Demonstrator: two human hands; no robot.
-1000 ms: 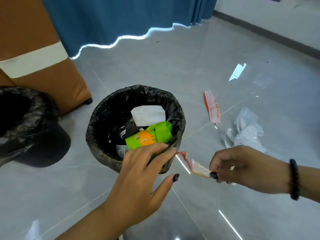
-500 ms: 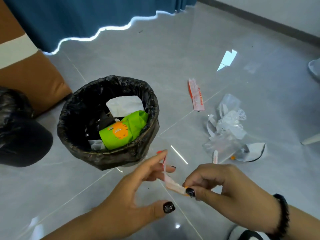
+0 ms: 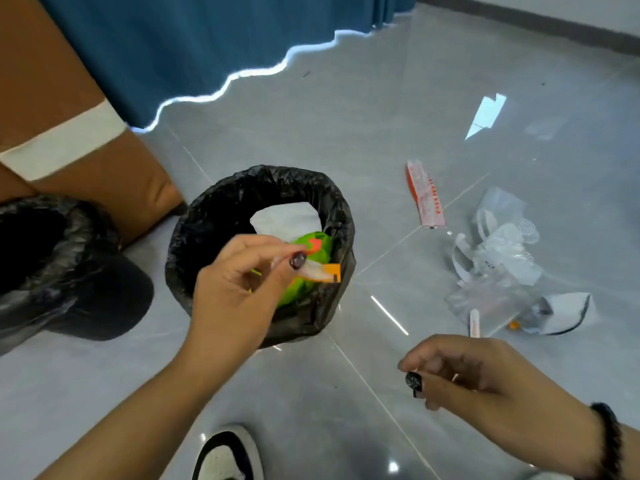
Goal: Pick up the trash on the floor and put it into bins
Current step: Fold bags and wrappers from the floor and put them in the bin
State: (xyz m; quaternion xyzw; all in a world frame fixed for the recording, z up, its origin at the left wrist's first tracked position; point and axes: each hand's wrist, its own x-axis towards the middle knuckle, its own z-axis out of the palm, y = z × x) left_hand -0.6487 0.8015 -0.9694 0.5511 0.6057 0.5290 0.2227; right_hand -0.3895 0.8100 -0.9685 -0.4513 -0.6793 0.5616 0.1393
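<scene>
My left hand (image 3: 239, 289) pinches a small white and orange wrapper (image 3: 320, 270) between thumb and fingertips, held over the open top of a black-lined bin (image 3: 214, 216). Inside the bin lie a green package (image 3: 311, 242) and a white paper (image 3: 285, 218). My right hand (image 3: 485, 379) hovers low at the right with loosely curled fingers and holds nothing. On the floor to the right lie a red and white wrapper (image 3: 425, 194), a heap of clear plastic bags (image 3: 498, 258) and a white mask (image 3: 568, 311).
A second black-lined bin (image 3: 52, 265) stands at the left, against a brown sofa (image 3: 69, 126). Blue curtains (image 3: 207, 39) hang behind. My shoe (image 3: 225, 455) is on the grey tiled floor (image 3: 346, 116) at the bottom.
The wrapper passed from my right hand to my left, which carried it up over the bin. My right hand let go and drew back to the right.
</scene>
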